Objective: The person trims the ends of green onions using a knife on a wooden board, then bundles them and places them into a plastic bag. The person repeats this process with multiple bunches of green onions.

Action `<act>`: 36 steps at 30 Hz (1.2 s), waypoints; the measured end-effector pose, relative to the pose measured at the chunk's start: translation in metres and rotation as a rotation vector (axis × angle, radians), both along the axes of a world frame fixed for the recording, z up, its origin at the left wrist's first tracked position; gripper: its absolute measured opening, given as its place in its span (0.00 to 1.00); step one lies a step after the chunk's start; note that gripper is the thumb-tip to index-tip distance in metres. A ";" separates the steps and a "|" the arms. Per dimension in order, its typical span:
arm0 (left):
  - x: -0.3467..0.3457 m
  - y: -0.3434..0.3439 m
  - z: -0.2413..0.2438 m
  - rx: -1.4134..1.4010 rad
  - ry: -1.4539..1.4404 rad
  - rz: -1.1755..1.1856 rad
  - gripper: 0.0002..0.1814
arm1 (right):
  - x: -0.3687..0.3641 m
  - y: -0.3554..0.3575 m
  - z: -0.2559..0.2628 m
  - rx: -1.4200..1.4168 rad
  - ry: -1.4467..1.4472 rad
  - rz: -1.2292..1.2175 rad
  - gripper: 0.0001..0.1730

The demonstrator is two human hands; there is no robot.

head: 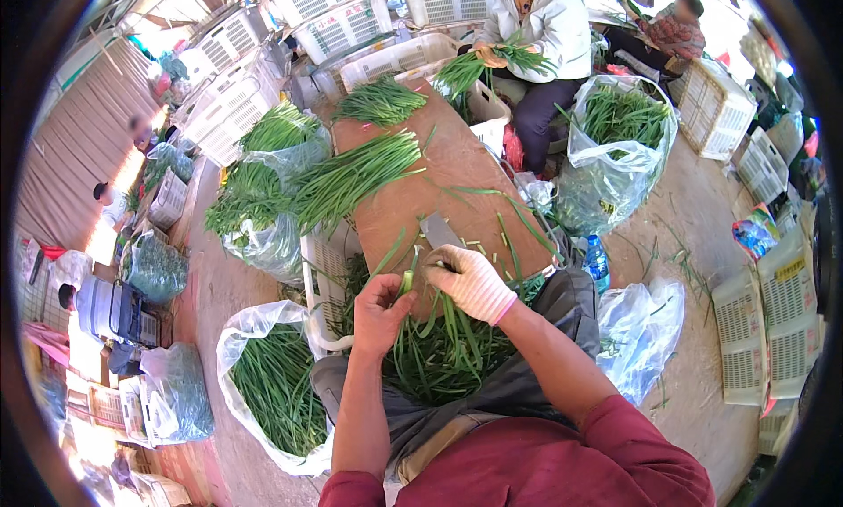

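Note:
My bare left hand (385, 309) pinches a green stem (407, 281) with a pale end, which points up from between thumb and fingers. Close by on the right, my right hand (469, 280), in a white knit glove, is curled around the handle of a flat-bladed knife (440, 232); the blade lies over the brown board (454, 158). Loose green leaves (448, 355) hang below both hands and heap over my lap. Cut stem pieces lie right of the blade. A long bundle of leafy greens (359, 171) lies across the board's left edge, with a smaller bundle (382, 101) beyond it.
An open bag of greens (276, 382) stands at my left, beside a white crate (323, 290). Across the board, a seated person (540, 39) holds greens. To the right are another bag of greens (616, 132), a blue-labelled bottle (596, 263) and a crumpled plastic bag (639, 336).

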State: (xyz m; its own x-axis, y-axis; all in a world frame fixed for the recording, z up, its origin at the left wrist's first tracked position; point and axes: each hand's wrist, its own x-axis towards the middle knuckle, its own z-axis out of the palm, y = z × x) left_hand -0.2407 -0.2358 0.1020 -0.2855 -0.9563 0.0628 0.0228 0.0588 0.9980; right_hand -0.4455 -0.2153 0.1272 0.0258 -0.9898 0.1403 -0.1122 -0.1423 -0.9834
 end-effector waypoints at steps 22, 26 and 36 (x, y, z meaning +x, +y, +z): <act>0.003 0.003 0.014 0.055 0.186 -0.037 0.12 | 0.022 -0.019 0.021 0.066 -0.024 0.053 0.20; 0.004 0.003 0.018 0.099 0.102 -0.024 0.12 | 0.022 -0.013 0.011 0.168 -0.149 0.126 0.21; 0.004 0.009 0.014 0.109 0.052 -0.053 0.09 | 0.019 -0.005 0.017 0.140 0.015 0.104 0.23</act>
State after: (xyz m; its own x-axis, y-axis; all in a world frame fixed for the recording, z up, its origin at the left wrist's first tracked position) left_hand -0.2362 -0.2272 0.1157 -0.3353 -0.9418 -0.0247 0.0751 -0.0529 0.9958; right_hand -0.4263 -0.2200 0.1437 0.1300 -0.9915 -0.0004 -0.1191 -0.0152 -0.9928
